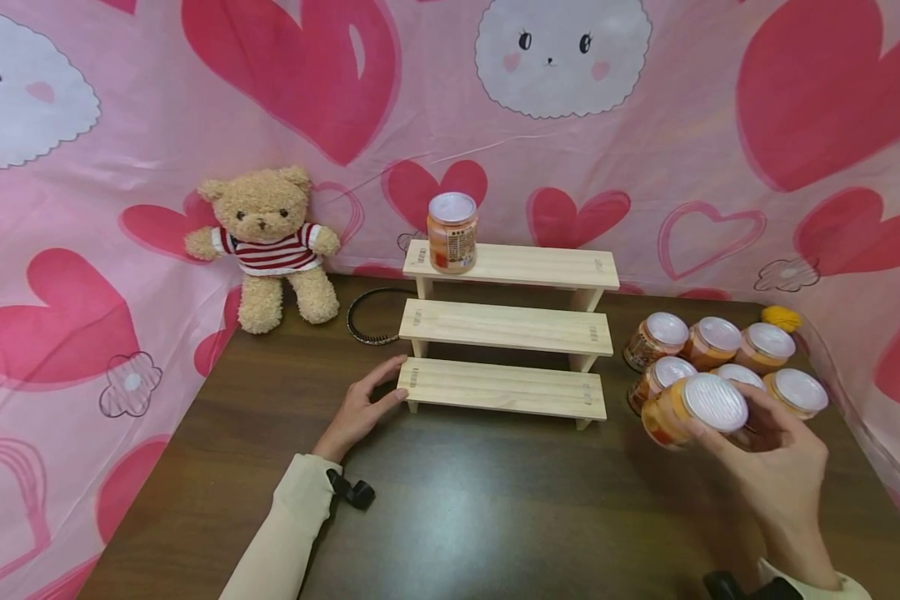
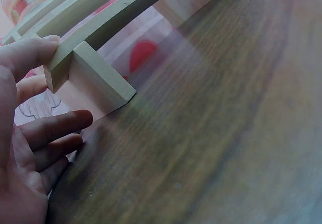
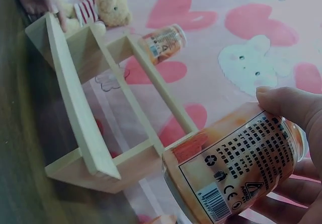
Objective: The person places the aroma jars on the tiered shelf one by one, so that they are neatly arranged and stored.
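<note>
My right hand [image 1: 783, 458] grips a jar [image 3: 234, 166] with a white lid and a printed label, tilted and raised in front of the other jars. A three-tier wooden shelf [image 1: 506, 325] stands mid-table. At the left end of its lowest step, my left hand [image 1: 362, 412] pinches the board between thumb and forefinger. In the left wrist view the other fingers [image 2: 60, 128] of that hand hang loosely beside the leg. One similar jar [image 1: 453, 233] sits upright at the left of the top step.
Several lidded jars [image 1: 666, 329] stand grouped right of the shelf, with a yellow ball [image 1: 781, 317] behind them. A teddy bear [image 1: 264, 242] in a striped shirt sits at back left. A dark headband [image 1: 352, 321] lies beside the shelf. Heart-patterned cloth [image 1: 540, 150] hangs behind the table.
</note>
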A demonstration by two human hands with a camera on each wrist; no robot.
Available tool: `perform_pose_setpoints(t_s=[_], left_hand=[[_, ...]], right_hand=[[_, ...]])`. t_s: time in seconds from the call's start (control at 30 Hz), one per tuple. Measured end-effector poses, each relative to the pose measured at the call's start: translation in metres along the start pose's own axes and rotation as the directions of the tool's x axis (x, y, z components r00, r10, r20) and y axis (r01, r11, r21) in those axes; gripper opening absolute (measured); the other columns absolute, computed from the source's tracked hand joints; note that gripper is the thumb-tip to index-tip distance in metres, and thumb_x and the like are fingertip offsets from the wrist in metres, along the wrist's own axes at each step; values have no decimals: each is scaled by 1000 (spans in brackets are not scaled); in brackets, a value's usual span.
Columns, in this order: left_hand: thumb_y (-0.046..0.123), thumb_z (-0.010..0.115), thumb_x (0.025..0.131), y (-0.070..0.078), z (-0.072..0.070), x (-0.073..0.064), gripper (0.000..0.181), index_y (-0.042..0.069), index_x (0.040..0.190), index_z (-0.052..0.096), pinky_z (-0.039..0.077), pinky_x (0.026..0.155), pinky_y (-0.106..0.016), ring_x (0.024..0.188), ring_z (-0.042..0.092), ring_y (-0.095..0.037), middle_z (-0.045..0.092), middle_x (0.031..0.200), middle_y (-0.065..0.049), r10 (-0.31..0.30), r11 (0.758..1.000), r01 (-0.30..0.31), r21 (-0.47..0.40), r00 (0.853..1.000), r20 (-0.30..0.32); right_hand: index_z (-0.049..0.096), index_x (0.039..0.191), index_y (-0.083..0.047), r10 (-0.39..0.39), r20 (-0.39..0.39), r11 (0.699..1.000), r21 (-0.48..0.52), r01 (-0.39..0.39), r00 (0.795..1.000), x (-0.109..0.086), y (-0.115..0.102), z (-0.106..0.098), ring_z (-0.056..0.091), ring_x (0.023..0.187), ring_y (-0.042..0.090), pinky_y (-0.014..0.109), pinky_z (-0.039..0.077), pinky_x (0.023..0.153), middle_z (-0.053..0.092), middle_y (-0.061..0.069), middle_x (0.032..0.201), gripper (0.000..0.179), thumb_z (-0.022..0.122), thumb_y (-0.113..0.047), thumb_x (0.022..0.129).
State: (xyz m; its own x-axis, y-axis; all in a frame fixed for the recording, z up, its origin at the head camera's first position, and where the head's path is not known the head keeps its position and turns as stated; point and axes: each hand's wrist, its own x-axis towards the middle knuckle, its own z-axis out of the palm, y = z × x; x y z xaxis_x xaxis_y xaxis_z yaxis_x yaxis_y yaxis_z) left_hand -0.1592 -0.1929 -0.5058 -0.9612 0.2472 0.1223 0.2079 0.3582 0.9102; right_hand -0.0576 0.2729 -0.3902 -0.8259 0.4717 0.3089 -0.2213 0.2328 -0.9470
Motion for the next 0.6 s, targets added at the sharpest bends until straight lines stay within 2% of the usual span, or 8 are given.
perform_pose_setpoints(t_s=[0.17,0.37,0.5,0.6], left_hand=[[21,68,96,1,0,0,54,19,148,51,37,110,-54,131,55,-27,61,141,-12,-8,1000,8,-6,1000,-3],[23,67,97,-1,0,0,54,20,148,51,38,108,-51,129,55,-25,63,139,-10,-6,1000,6,1,1000,2],[23,67,97,0,-1,-1,53,22,148,51,40,107,-46,128,57,-23,64,137,-11,-2,1000,2,3,1000,3],[22,67,97,1,-1,-1,53,21,147,51,41,106,-42,127,58,-22,64,137,-11,-1,1000,1,6,1000,-2]], right_hand=[[67,121,7,-11,9,1000,-2,11,1000,6,-8,7,71,84,1,9,53,70,76,-7,99,63,78,26,62],[66,121,10,-42,53,997,64,38,998,14,-16,17,72,86,3,11,54,71,77,-4,104,63,77,28,61],[66,121,11,-33,69,994,103,26,997,20,-20,24,72,90,5,12,54,72,76,-3,109,64,77,29,61],[67,121,8,-23,77,997,81,16,997,24,-23,29,71,90,5,11,54,72,75,-4,111,64,78,27,61]])
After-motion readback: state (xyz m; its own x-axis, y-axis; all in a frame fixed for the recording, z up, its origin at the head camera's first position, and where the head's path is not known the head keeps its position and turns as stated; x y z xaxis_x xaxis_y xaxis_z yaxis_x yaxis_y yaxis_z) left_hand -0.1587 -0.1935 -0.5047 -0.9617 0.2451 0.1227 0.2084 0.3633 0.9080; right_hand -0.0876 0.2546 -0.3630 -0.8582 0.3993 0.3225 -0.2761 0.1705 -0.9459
